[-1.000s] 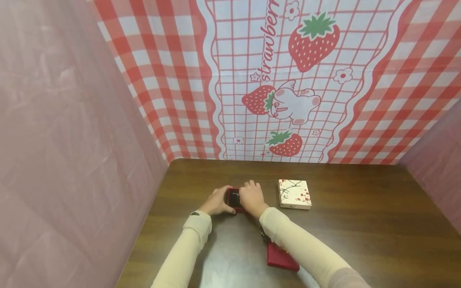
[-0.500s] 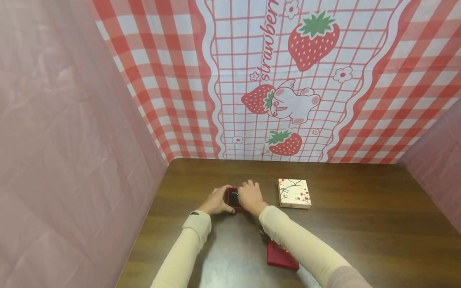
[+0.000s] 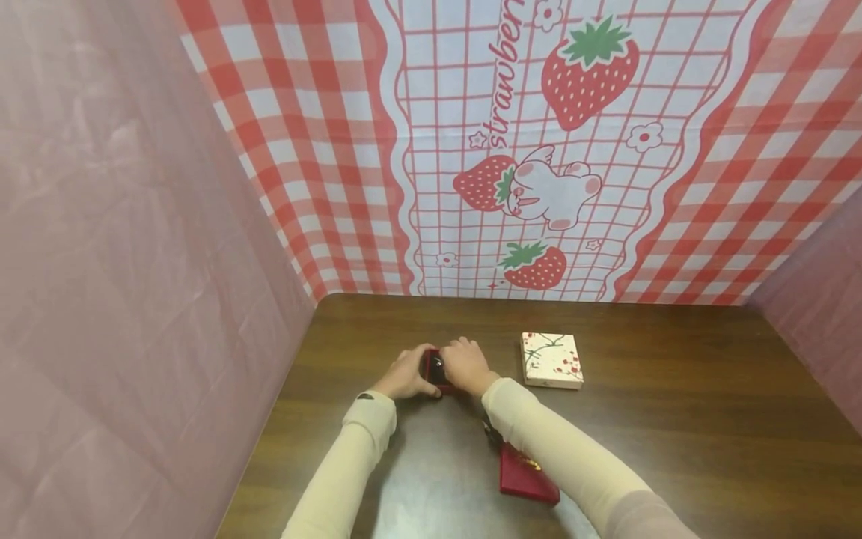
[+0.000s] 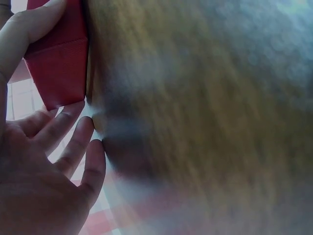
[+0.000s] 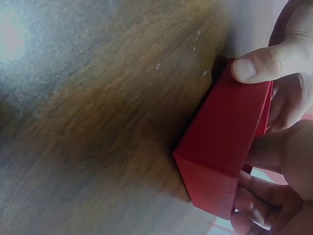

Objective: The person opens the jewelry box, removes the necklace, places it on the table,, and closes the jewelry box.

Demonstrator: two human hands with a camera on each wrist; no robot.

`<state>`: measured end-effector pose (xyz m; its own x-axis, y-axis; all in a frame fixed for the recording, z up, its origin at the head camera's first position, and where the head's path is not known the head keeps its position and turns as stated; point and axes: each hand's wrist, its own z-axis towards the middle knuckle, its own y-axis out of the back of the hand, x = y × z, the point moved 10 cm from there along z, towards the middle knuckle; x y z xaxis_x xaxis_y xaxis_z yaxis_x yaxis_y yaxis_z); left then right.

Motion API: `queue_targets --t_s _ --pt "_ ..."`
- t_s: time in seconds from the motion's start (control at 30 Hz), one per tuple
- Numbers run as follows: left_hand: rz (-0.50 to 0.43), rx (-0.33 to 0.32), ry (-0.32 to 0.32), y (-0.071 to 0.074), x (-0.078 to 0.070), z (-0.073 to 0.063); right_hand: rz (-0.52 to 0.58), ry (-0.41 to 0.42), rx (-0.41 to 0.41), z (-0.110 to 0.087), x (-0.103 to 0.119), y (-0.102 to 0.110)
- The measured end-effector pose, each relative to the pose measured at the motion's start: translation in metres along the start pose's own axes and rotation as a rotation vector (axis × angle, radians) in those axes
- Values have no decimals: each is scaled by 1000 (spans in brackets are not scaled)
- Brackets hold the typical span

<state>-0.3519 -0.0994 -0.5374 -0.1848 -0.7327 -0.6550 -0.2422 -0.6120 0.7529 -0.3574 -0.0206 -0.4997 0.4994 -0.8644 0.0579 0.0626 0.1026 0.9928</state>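
Note:
A red jewelry box (image 3: 447,388) with a dark inside stands open on the table, a tiny shiny piece (image 3: 438,363) showing within. My left hand (image 3: 405,376) grips it from the left, thumb on the near wall and fingers around the left and far sides. From the right, my right hand (image 3: 466,365) bends over the box. In the right wrist view one digit (image 5: 266,152) reaches over the rim while other fingers (image 5: 257,203) touch the end wall (image 5: 208,188). Whether that hand also pinches something inside, I cannot tell.
Right of the hands lies a cream box (image 3: 551,361) with red flowers and dark branches. A flat red case (image 3: 525,479) with a gold-coloured piece (image 3: 532,463) on it sits by the right forearm, partly covered by the sleeve. Checked strawberry cloth (image 3: 350,187) hangs behind the table.
The right hand has shifted slightly left over the box, and the shiny piece inside catches more light. More of the gold-coloured piece shows beside the right sleeve. The left hand keeps its grip.

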Motion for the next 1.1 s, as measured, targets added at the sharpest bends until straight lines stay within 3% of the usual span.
queue_targets --t_s 0.33,0.6,1.1 --pt "2 2 7 -1 2 0 51 -37 -2 6 -2 -4" --pt "-3 9 27 -3 3 1 21 -11 14 8 0 -9" --pt "-10 13 36 0 0 -1 219 20 -63 5 -10 2"
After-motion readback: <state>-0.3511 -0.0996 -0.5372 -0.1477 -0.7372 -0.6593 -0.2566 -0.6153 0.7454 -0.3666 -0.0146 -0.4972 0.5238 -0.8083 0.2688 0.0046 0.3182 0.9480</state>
